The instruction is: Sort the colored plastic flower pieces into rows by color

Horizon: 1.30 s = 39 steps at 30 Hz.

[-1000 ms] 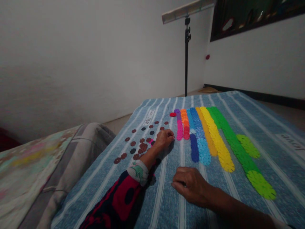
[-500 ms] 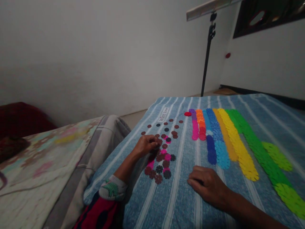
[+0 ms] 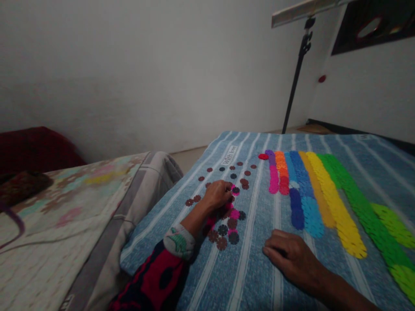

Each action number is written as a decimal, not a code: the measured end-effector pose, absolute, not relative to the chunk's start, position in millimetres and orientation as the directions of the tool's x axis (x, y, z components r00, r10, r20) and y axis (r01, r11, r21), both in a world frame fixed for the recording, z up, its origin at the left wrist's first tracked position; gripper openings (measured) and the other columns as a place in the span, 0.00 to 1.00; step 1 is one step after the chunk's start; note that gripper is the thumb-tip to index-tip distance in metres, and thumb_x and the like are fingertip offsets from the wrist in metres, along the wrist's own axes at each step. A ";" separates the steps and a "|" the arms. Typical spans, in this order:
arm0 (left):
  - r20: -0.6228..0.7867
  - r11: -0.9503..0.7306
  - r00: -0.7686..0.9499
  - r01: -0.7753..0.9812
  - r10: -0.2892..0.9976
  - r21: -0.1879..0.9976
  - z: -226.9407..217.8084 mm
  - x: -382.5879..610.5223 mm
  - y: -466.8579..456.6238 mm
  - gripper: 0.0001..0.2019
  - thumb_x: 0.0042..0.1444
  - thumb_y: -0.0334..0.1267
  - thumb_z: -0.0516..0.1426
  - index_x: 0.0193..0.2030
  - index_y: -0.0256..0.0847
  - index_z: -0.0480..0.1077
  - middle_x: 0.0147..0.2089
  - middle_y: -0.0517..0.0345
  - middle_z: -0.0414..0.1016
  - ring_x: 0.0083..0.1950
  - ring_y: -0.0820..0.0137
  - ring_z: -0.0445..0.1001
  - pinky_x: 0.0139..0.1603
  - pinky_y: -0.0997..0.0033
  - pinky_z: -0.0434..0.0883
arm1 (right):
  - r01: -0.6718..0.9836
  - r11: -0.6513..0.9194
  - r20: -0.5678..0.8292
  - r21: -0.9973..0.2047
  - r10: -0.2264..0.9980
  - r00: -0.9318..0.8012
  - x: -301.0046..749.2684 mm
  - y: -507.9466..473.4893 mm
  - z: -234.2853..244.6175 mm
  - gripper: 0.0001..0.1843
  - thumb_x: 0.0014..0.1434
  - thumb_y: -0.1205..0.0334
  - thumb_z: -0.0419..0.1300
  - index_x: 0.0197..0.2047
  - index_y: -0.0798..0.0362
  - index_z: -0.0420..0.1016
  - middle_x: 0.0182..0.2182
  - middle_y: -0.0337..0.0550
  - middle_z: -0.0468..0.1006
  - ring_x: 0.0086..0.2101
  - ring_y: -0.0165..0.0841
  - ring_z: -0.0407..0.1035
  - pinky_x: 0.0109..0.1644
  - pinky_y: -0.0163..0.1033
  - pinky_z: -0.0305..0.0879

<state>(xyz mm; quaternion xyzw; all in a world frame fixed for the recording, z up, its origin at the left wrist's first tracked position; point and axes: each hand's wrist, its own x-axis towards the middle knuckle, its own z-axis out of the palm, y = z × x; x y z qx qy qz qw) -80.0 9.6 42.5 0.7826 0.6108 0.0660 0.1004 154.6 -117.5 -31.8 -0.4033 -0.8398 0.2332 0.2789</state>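
Observation:
My left hand (image 3: 219, 194) reaches over a loose scatter of small notched plastic discs, its fingers pinched together at a pink and a black disc (image 3: 236, 190). Whether a disc is between the fingertips is hidden. Brown discs (image 3: 221, 243) lie around it, with black and pink ones among them. My right hand (image 3: 285, 255) rests on the striped blue cloth (image 3: 253, 272), fingers curled into a loose fist; nothing shows in it. Beyond it are overlapping rows of discs, including a yellow row (image 3: 343, 224), a green row (image 3: 359, 203) and a dark blue row (image 3: 296, 209).
One red disc (image 3: 263, 157) lies by the purple and pink row (image 3: 273, 175). At the left stands a surface with a patterned cover (image 3: 87, 203). Behind the blue cloth rises a black stand (image 3: 295, 82) with a light bar (image 3: 304, 13). A pale wall (image 3: 145, 77) closes the back.
My left hand has moved right and slightly up among the discs. Two brown discs now show left of its wrist. My right hand keeps its curled pose; the view has shifted slightly.

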 end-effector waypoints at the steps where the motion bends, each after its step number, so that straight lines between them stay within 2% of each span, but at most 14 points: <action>1: -0.030 -0.227 0.238 0.952 0.971 0.204 42.3 -76.0 12.6 0.08 0.52 0.33 0.56 0.33 0.40 0.77 0.35 0.54 0.79 0.40 0.66 0.75 0.39 0.70 0.65 | 0.547 0.566 0.282 -0.617 0.808 -0.517 154.6 -117.4 -32.0 0.18 0.66 0.63 0.51 0.24 0.54 0.68 0.23 0.38 0.68 0.27 0.27 0.66 0.32 0.35 0.56; 4: -0.050 -0.235 0.247 0.955 0.968 0.179 37.5 -66.4 22.2 0.08 0.52 0.35 0.57 0.37 0.41 0.78 0.39 0.52 0.80 0.42 0.63 0.76 0.41 0.68 0.66 | 0.542 0.564 0.287 -0.623 0.809 -0.513 154.2 -117.1 -31.1 0.18 0.65 0.63 0.51 0.24 0.53 0.69 0.23 0.38 0.69 0.27 0.28 0.66 0.31 0.35 0.56; 8: -0.026 -0.235 0.245 0.951 0.969 0.200 29.1 -61.7 37.6 0.10 0.51 0.37 0.59 0.38 0.41 0.79 0.40 0.50 0.80 0.44 0.60 0.76 0.43 0.67 0.67 | 0.522 0.562 0.288 -0.642 0.808 -0.514 153.5 -117.1 -27.7 0.17 0.65 0.64 0.52 0.24 0.53 0.69 0.23 0.38 0.69 0.27 0.28 0.66 0.32 0.35 0.56; 12: -0.003 -0.213 0.221 0.943 0.975 0.254 24.7 -69.0 54.3 0.10 0.51 0.35 0.59 0.39 0.41 0.80 0.40 0.52 0.81 0.44 0.62 0.77 0.45 0.68 0.68 | 0.518 0.559 0.290 -0.648 0.809 -0.511 153.6 -117.0 -26.5 0.17 0.65 0.64 0.52 0.24 0.53 0.69 0.23 0.38 0.69 0.27 0.28 0.66 0.32 0.35 0.56; 16: 0.011 -0.127 0.128 0.955 0.992 0.269 19.8 -86.3 67.6 0.11 0.52 0.36 0.58 0.40 0.41 0.80 0.39 0.52 0.82 0.41 0.64 0.77 0.43 0.70 0.68 | 0.523 0.558 0.277 -0.644 0.808 -0.521 153.9 -116.3 -27.5 0.16 0.64 0.65 0.52 0.24 0.53 0.69 0.24 0.39 0.70 0.28 0.28 0.66 0.32 0.35 0.56; 21: 0.093 -0.002 -0.017 0.980 0.996 0.199 15.2 -101.2 70.2 0.12 0.53 0.35 0.56 0.40 0.41 0.79 0.43 0.49 0.81 0.46 0.62 0.76 0.45 0.69 0.68 | 0.505 0.577 0.301 -0.641 0.795 -0.526 154.5 -115.4 -27.6 0.15 0.64 0.64 0.52 0.25 0.54 0.70 0.23 0.39 0.70 0.27 0.28 0.67 0.31 0.34 0.57; 25: 0.116 -0.067 0.041 0.970 0.992 0.233 17.8 -94.9 59.6 0.12 0.56 0.37 0.55 0.42 0.41 0.79 0.44 0.49 0.80 0.48 0.62 0.75 0.47 0.69 0.67 | 0.493 0.591 0.314 -0.638 0.785 -0.534 154.9 -115.2 -27.7 0.16 0.64 0.64 0.51 0.25 0.54 0.69 0.22 0.39 0.70 0.26 0.27 0.67 0.30 0.34 0.57; 29: 0.036 -0.163 0.159 0.951 0.987 0.264 23.9 -81.0 48.3 0.11 0.55 0.41 0.56 0.35 0.40 0.79 0.38 0.51 0.80 0.43 0.63 0.76 0.43 0.68 0.66 | 0.504 0.598 0.326 -0.622 0.784 -0.528 154.9 -115.3 -29.4 0.16 0.65 0.63 0.51 0.25 0.53 0.70 0.22 0.39 0.70 0.26 0.28 0.66 0.30 0.34 0.57; 32: -0.015 -0.138 0.146 0.963 0.989 0.229 25.9 -74.7 45.4 0.10 0.53 0.41 0.56 0.29 0.40 0.77 0.31 0.51 0.77 0.40 0.60 0.75 0.39 0.66 0.65 | 0.507 0.583 0.307 -0.635 0.792 -0.527 155.0 -115.6 -29.5 0.16 0.65 0.64 0.51 0.25 0.53 0.70 0.23 0.39 0.70 0.27 0.28 0.66 0.30 0.34 0.57; 35: -0.015 -0.099 0.105 0.967 0.994 0.233 23.5 -73.8 47.5 0.08 0.52 0.40 0.57 0.28 0.40 0.75 0.29 0.53 0.75 0.40 0.60 0.75 0.39 0.66 0.65 | 0.498 0.581 0.307 -0.643 0.792 -0.528 155.1 -115.8 -28.4 0.16 0.64 0.63 0.52 0.26 0.53 0.71 0.23 0.39 0.70 0.27 0.28 0.66 0.30 0.34 0.57; 37: 0.006 -0.080 0.082 0.955 0.997 0.284 20.1 -75.5 50.3 0.06 0.50 0.39 0.59 0.28 0.40 0.75 0.28 0.55 0.75 0.39 0.63 0.74 0.39 0.67 0.65 | 0.494 0.591 0.321 -0.637 0.787 -0.527 155.2 -115.8 -27.9 0.15 0.64 0.64 0.52 0.26 0.53 0.71 0.23 0.39 0.70 0.27 0.28 0.66 0.30 0.35 0.57; 39: 0.038 -0.065 0.054 0.915 0.998 0.398 16.1 -78.1 53.0 0.03 0.47 0.36 0.61 0.28 0.40 0.74 0.27 0.58 0.73 0.36 0.67 0.73 0.36 0.70 0.65 | 0.489 0.599 0.330 -0.634 0.782 -0.529 155.2 -115.7 -28.0 0.16 0.64 0.64 0.52 0.26 0.53 0.71 0.23 0.39 0.70 0.26 0.28 0.66 0.30 0.34 0.56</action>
